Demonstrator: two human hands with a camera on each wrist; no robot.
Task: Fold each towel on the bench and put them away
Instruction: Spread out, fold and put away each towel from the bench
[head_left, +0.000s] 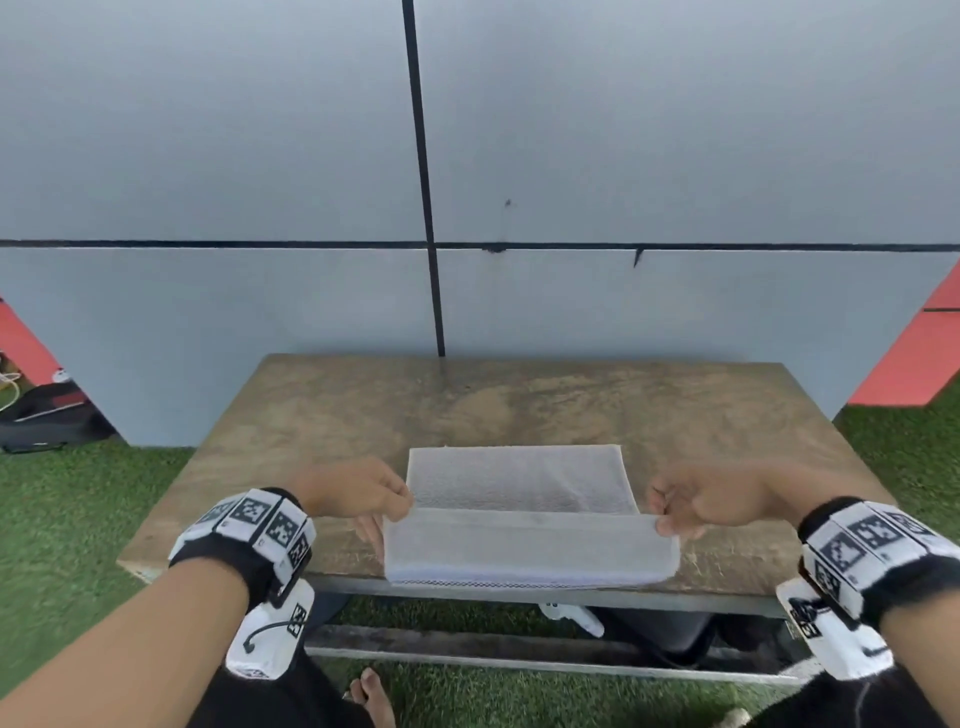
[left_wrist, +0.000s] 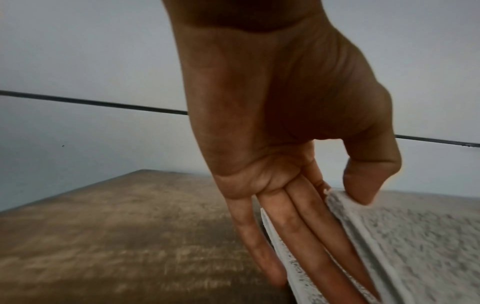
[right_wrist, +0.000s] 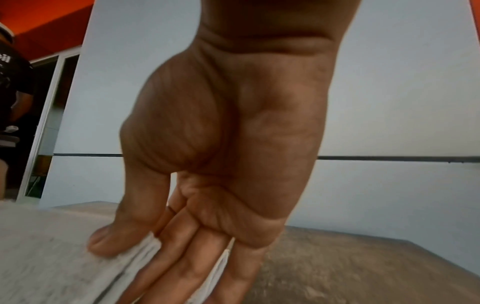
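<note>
**Both hands pinch the towel's lifted edge**

1 white towel (head_left: 524, 514) lies on the near half of the worn wooden bench (head_left: 337, 410), its near fold reaching the bench's near edge. The left hand (head_left: 358, 493) pinches the left corner of the raised edge between thumb and fingers, the other fingers straight along the cloth. The right hand (head_left: 711, 499) pinches the right corner the same way. The held flap stands above the far, flat part of the towel. A grey panelled wall (head_left: 208, 156) rises behind the bench, with green turf (head_left: 78, 509) around it.
</note>
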